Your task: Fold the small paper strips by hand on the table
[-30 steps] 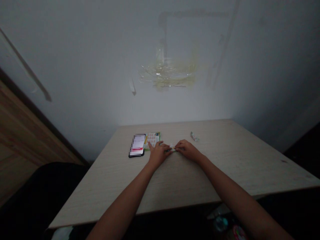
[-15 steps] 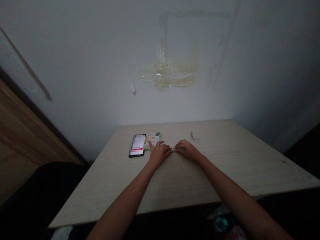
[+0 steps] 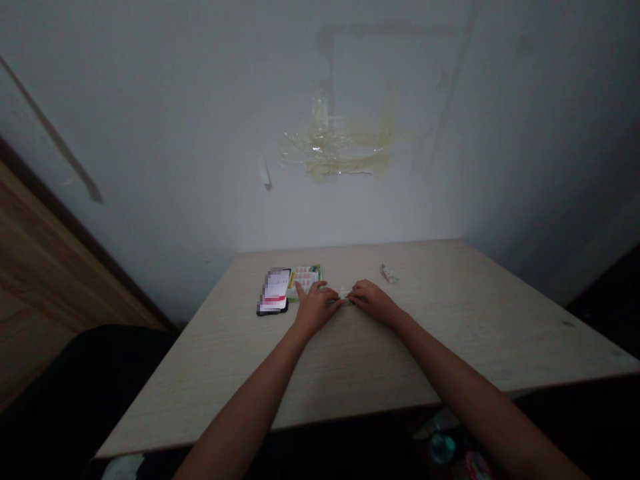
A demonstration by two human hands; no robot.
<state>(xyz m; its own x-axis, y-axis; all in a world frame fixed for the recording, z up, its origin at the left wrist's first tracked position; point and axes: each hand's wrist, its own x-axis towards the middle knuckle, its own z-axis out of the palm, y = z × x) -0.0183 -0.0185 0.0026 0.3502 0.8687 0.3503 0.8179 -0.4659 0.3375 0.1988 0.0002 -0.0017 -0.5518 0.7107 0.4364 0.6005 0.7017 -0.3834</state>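
Note:
Between my hands a small, pale green-and-white piece [image 3: 344, 295] lies low over the table; its details are too small to make out. My left hand [image 3: 317, 307] has its fingertips closed on the piece's left end, with the thumb side near a printed leaflet [image 3: 304, 275]. From the other side my right hand [image 3: 373, 299] pinches the right end. Left of the leaflet, touching or overlapping it, is a phone [image 3: 275, 292] with a lit screen. A small crumpled wrapper [image 3: 388, 274] sits behind my right hand.
The pale wooden table [image 3: 450, 320] meets a wall [image 3: 200, 133] with old clear tape [image 3: 345, 150] on it. A dark shape [image 3: 90, 373] stands left of the table. Below the front edge, at the right, a bottle-like object [image 3: 443, 448] shows dimly.
The fingers of both hands have shifted slightly around the small piece, and a little more of its green part shows. The leaflet, phone and wrapper lie as before.

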